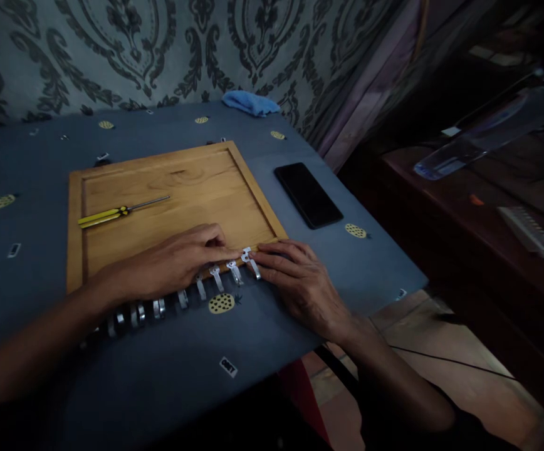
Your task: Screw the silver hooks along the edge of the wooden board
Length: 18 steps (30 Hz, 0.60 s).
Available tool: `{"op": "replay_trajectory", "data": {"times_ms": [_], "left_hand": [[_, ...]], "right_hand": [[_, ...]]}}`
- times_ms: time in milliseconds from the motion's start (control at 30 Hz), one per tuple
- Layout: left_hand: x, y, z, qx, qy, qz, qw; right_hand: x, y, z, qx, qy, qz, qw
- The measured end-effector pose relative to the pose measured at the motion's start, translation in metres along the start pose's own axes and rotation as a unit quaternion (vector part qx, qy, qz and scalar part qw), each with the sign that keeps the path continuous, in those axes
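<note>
A wooden tray (112,181) lies on a table with a blue-grey cloth (41,163). Along its near edge runs a row of several small silver metal brackets (182,297). My left hand (173,263) rests palm down over the tray's near rim, fingers curled toward the brackets. My right hand (300,282) lies at the row's right end, its fingertips pressed on the last bracket (249,258). A yellow-handled screwdriver (116,212) lies inside the tray at the left.
A black phone (308,194) lies face up on the cloth right of the tray. A blue rag (250,102) sits at the far edge by the patterned wall. To the right is dark wooden furniture (488,207); the floor shows beyond the table's corner.
</note>
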<state>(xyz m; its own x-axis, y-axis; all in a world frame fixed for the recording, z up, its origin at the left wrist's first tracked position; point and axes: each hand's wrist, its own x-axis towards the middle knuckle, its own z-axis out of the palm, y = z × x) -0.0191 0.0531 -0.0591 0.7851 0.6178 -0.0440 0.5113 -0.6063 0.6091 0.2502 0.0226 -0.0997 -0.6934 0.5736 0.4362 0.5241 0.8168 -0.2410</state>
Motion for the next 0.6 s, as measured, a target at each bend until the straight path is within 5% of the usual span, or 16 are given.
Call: {"op": "replay_trajectory", "data": {"times_ms": [267,600], "left_hand": [[-0.0036,-0.0024,-0.0095,-0.106,0.017,-0.019,0.994],[-0.0023,-0.0024,-0.0061,-0.085,0.014,-0.018,0.996]], "right_hand": [[-0.0011,0.0015,0.0039,0.015,0.019,-0.001,1.0],[-0.0006,0.0024,0.0037,0.012,0.02,-0.004,1.0]]}}
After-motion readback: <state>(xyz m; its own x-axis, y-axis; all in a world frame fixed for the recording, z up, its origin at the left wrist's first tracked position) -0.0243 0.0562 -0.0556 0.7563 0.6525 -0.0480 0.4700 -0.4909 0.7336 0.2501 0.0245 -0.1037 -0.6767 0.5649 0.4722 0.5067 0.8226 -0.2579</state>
